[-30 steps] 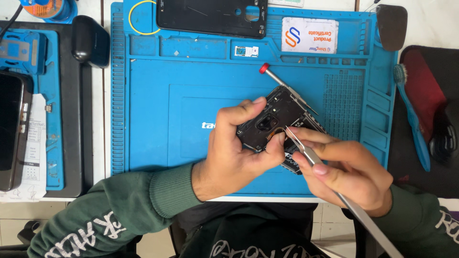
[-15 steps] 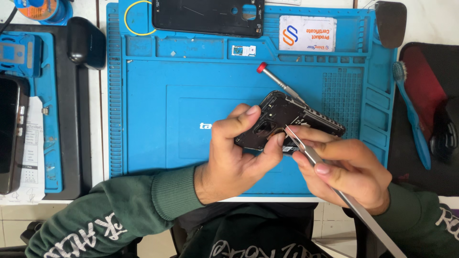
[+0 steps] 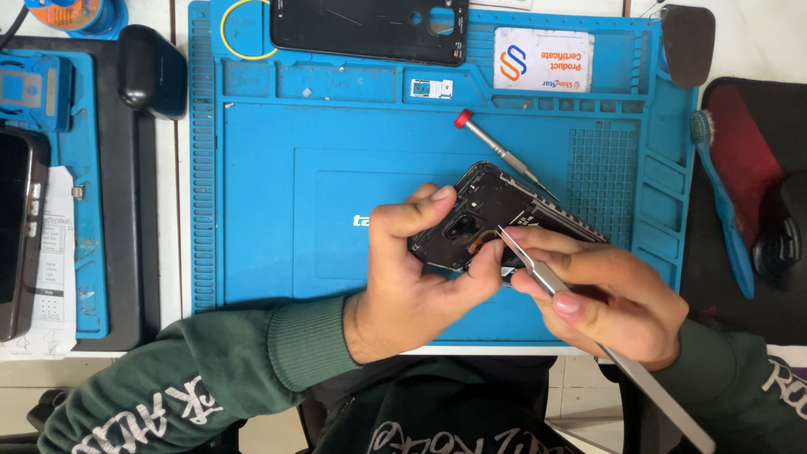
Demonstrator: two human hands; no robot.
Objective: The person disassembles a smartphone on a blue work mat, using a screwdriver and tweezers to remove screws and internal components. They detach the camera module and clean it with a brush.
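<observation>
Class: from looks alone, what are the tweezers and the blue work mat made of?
Tweezers: likely steel, judging by their brushed grey metallic sheen. Blue work mat: probably silicone or rubber, with a matte surface and moulded ridges and compartments.

Opened phone (image 3: pixel 487 214) on mat (image 3: pixel 277 193), screwdriver (image 3: pixel 496 151) just behind, brush (image 3: pixel 723 210) well right.

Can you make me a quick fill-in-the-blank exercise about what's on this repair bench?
1. The left hand grips an opened ____.
2. The right hand holds metal ____.
3. The screwdriver on the mat has a ____ cap.
4. The work mat is ____.

Missing words: phone; tweezers; red; blue
</observation>
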